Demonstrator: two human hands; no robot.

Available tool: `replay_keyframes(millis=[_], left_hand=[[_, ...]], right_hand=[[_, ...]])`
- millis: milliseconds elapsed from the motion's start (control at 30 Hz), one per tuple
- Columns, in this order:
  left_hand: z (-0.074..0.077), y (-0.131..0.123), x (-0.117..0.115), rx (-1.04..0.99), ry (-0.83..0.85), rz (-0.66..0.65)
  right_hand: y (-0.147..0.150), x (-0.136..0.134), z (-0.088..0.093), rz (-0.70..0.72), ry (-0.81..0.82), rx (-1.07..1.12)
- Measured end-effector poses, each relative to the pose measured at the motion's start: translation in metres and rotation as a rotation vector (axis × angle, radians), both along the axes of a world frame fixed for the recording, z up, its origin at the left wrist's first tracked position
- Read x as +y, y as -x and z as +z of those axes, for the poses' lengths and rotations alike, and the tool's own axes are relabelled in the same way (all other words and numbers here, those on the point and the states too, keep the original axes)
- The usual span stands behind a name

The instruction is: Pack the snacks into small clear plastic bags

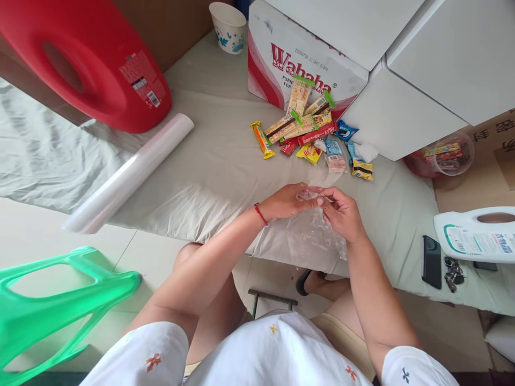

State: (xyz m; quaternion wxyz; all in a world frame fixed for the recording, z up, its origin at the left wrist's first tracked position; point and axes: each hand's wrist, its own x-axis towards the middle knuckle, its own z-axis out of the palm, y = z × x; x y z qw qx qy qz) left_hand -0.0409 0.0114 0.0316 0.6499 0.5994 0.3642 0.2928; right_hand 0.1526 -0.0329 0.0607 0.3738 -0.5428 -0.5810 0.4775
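Both hands meet over the near edge of the cloth-covered surface. My left hand (287, 201), with a red string on the wrist, pinches a clear plastic bag (308, 236) near its top. On the other side my right hand (341, 213) grips the same bag, fingers bent and thumb close to the left fingertips. The bag hangs thin and crumpled below both hands; its opening cannot be made out. Just beyond the hands lies a pile of wrapped snacks (300, 128), with cracker bars, a red wafer packet (317, 133) and a yellow packet (309, 153).
A plastic film roll (132, 174) and a red jug (132, 102) are at left, above a green stool (72, 300). Behind the snacks stand a Wahaba carton (265, 59) and a paper cup (228, 29). At right are a phone (432, 261), keys (454, 273) and a white bottle (478, 236).
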Motion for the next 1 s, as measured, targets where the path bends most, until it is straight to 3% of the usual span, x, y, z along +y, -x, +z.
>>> replay_keyframes(millis=[167, 333, 600, 700, 800, 900, 1000], left_hand=[[-0.01, -0.001, -0.001, -0.222, 0.222, 0.076], [-0.018, -0.005, 0.0, -0.099, 0.312, 0.218], [-0.015, -0.012, 0.002, -0.036, 0.452, 0.459], [-0.02, -0.009, 0.004, 0.09, 0.338, 0.568], [-0.026, -0.005, 0.005, 0.302, 0.012, 0.624], [-0.03, -0.001, 0.005, 0.455, -0.234, 0.608], [-0.032, 0.003, 0.005, 0.511, -0.29, 0.572]], right_hand=[[0.011, 0.004, -0.009, -0.125, -0.03, 0.078], [0.022, 0.003, -0.016, -0.189, -0.006, 0.131], [0.03, -0.001, -0.018, -0.367, -0.091, 0.197], [0.019, -0.002, -0.017, -0.455, -0.097, 0.189], [0.006, -0.007, -0.017, -0.515, -0.073, 0.18], [-0.01, -0.012, -0.018, -0.562, -0.042, 0.181], [-0.032, -0.016, -0.022, -0.617, -0.032, 0.209]])
